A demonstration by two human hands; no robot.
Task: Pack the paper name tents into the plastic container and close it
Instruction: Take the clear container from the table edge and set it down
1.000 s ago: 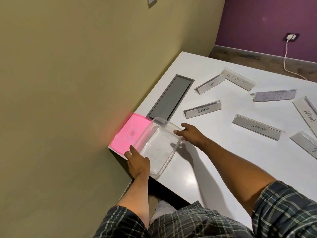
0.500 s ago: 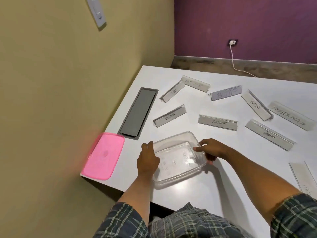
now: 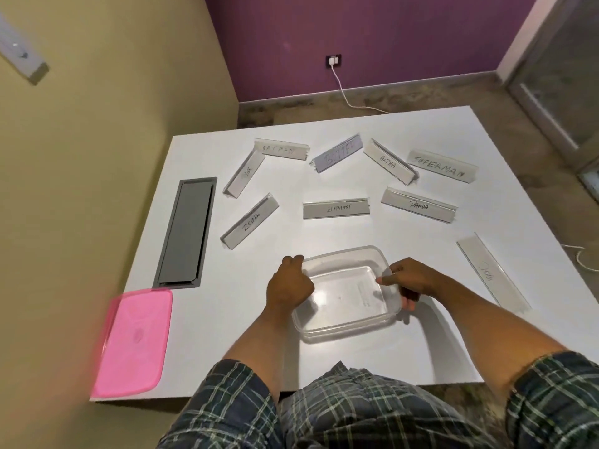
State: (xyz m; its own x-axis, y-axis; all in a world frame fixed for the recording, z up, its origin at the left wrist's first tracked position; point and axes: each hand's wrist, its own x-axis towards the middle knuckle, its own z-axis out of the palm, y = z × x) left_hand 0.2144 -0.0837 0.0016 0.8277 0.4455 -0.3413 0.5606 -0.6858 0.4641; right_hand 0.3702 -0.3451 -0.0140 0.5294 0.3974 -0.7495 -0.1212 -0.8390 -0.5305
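Both hands are gripping the empty tub (image 3: 345, 291) near the bench (image 3: 421, 345) edge, left hand (image 3: 288, 286) at its nine o'clock, right hand (image 3: 410, 280) at three, fingers clamped over the rim, probably to steady it. The tents (image 3: 336, 208) are lying loose from ten to two o'clock, the lid (image 3: 133, 343) aside at eight.

Bare tabletop (image 3: 227, 319) lies open between the pink lid (image 3: 133, 341) and the clear container (image 3: 345, 294), and along the near edge. Beyond the container, name tents (image 3: 336, 209) lie scattered with gaps between them. A long tent (image 3: 491, 273) lies across the right side.
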